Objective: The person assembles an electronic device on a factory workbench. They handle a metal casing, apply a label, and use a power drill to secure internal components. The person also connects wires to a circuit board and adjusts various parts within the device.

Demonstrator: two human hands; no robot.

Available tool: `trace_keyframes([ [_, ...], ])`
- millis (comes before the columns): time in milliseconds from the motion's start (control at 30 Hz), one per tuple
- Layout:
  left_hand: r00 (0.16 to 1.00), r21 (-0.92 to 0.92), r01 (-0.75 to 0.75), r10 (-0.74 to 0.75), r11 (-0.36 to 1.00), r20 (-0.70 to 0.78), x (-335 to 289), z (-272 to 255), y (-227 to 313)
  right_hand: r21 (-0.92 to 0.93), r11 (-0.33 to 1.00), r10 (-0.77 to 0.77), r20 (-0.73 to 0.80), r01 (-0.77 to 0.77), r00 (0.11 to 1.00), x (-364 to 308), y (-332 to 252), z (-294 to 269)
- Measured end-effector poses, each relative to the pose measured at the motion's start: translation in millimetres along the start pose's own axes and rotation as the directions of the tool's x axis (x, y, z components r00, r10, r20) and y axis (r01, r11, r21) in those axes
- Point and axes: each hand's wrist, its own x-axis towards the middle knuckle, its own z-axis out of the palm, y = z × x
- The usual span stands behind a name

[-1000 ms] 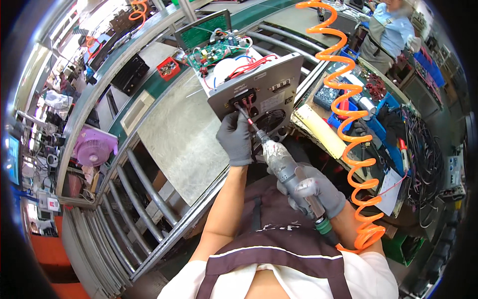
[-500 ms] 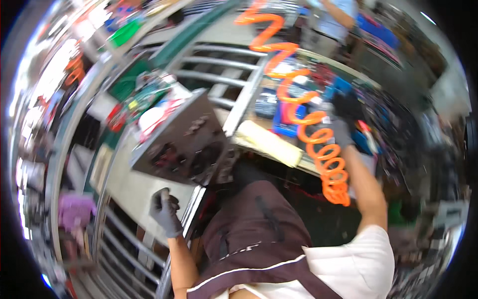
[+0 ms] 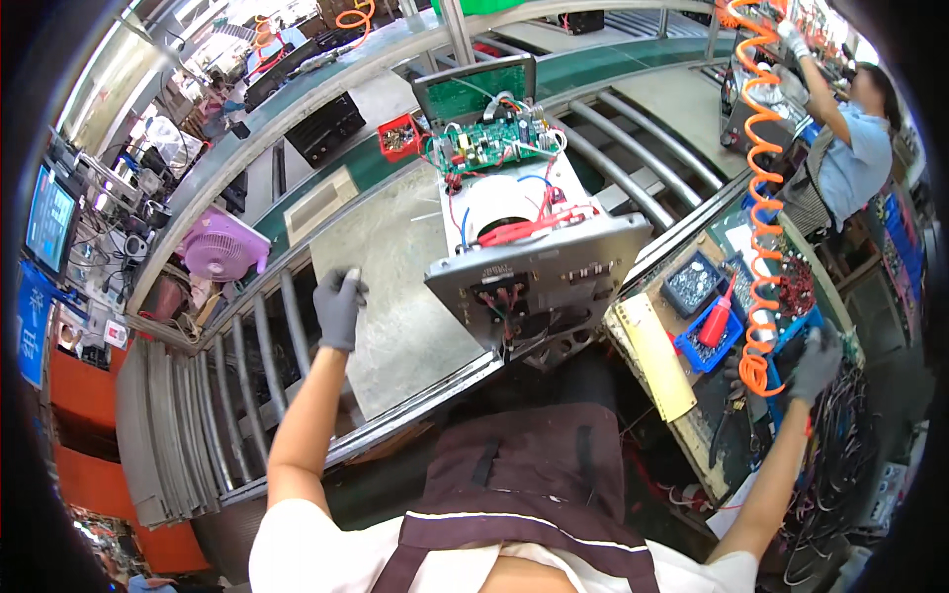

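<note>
— Where are the two hands right now?

— Well apart. The left hand (image 3: 339,306), in a grey glove, hangs over the grey sheet (image 3: 395,287) on the surface (image 3: 297,212), fingers curled loosely, holding nothing — it sits just beside the metal rails (image 3: 262,346) at the near edge. The right hand (image 3: 817,364), also gloved, is far out to the side at the blue bins, at the bottom end of the orange coiled hose (image 3: 763,198). It seems closed around something at the hose's lower end, but I cannot tell what, or how firmly.

— And the unit being worked on?

— The open metal chassis (image 3: 534,277) stands between the hands, its grey panel tilted toward the person and overhanging the near rails. Red and black wires (image 3: 524,225) spill across its top, and a green circuit board (image 3: 484,146) lies at its far end. Neither hand touches it.

— What else is around?

— A blue bin (image 3: 692,287) of small parts and a red bottle (image 3: 719,318) lie on the side bench near the right hand, with a pale yellow strip (image 3: 657,356) beside them. A pink fan (image 3: 222,247) sits off to the left, and a red tray (image 3: 400,136) beyond the chassis. Another person in a blue shirt (image 3: 850,163) works at the far right — their hand reaches up toward the hose's top.
</note>
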Motion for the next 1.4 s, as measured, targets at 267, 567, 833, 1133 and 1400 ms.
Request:
trace_keyframes([
  [267, 0.952, 0.326, -0.295, 0.305, 0.898, 0.020, 204.0, 119.7, 7.5, 0.861, 0.453, -0.017, 0.268, -0.231, 0.963, -91.5, -338.9, 89.7],
  [567, 0.931, 0.379, -0.344, 0.258, 0.859, 0.259, 299.8, 138.6, 60.2, 0.875, 0.424, 0.122, 0.200, -0.233, 0.972, -122.4, -385.2, 72.1],
  [833, 0.920, 0.383, -0.388, 0.332, 0.838, 0.207, 311.2, 106.6, 33.0, 0.926, 0.269, 0.196, 0.218, -0.266, 0.956, -149.0, -396.7, 76.3],
  [1133, 0.953, 0.554, -0.249, 0.303, 0.794, -0.006, 245.8, 18.9, 30.1, 0.909, 0.026, -0.031, 0.417, -0.416, 0.908, -35.1, -351.9, 182.6],
  [1400, 0.897, 0.531, -0.119, 0.320, 0.839, -0.305, 167.7, -66.2, -0.4, 0.902, -0.022, -0.236, 0.414, -0.431, 0.879, -50.0, -406.4, 185.7],
])
